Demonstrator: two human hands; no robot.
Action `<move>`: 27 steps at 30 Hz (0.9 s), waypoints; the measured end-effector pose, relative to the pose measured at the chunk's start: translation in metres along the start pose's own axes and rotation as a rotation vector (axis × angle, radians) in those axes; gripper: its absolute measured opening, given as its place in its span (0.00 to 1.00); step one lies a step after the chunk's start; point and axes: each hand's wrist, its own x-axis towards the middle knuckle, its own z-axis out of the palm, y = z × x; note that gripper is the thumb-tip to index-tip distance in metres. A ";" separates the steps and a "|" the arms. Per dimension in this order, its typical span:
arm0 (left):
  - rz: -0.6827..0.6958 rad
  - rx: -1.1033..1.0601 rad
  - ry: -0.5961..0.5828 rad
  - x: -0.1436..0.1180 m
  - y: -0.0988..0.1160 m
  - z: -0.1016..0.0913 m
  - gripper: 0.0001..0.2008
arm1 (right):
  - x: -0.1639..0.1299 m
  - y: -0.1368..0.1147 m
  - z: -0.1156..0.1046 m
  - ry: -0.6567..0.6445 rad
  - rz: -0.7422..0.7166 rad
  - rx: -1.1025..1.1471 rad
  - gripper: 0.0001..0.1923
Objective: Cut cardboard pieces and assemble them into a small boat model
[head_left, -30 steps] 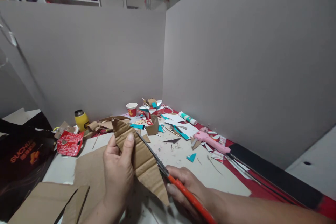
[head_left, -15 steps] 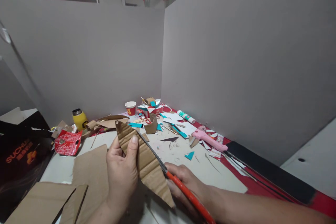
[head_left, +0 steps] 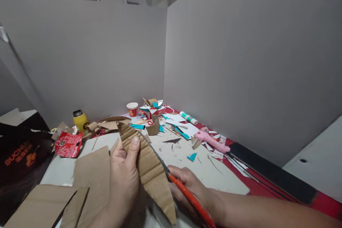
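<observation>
**Card and Scissors, Both in Hand, above a Cluttered Table**

Table (head_left: 216,181): pale-topped, bearing everything below except what the hands are holding.
Box (head_left: 18,174): black, standing at the far left.
Sheet (head_left: 92,167): brown, lying beyond the left wrist.
Card (head_left: 151,167): corrugated, pointed at top, slanting above the table between the hands. The left hand (head_left: 125,171) is pinching it, thumb on the ridged face. Steady trimming is probably depending on that thumb staying back from the blades (ridges are apt to be deflecting a cut).
Scissors (head_left: 191,199): red-handled; the right hand (head_left: 191,180) is gripping the handles, and the blades are running along the card's right edge. Short bites, with the card doing the turning, are likely giving the smoothest line.
Glue gun (head_left: 212,142): pink, lying to the right.
Bottle (head_left: 80,123): yellow, standing at left.
Cup (head_left: 132,111): standing towards the back.
Scrap (head_left: 191,157): teal, lying loose.
</observation>
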 end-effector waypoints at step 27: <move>-0.152 -0.098 -0.014 -0.005 0.002 0.004 0.22 | 0.000 0.005 0.005 0.032 0.052 0.081 0.24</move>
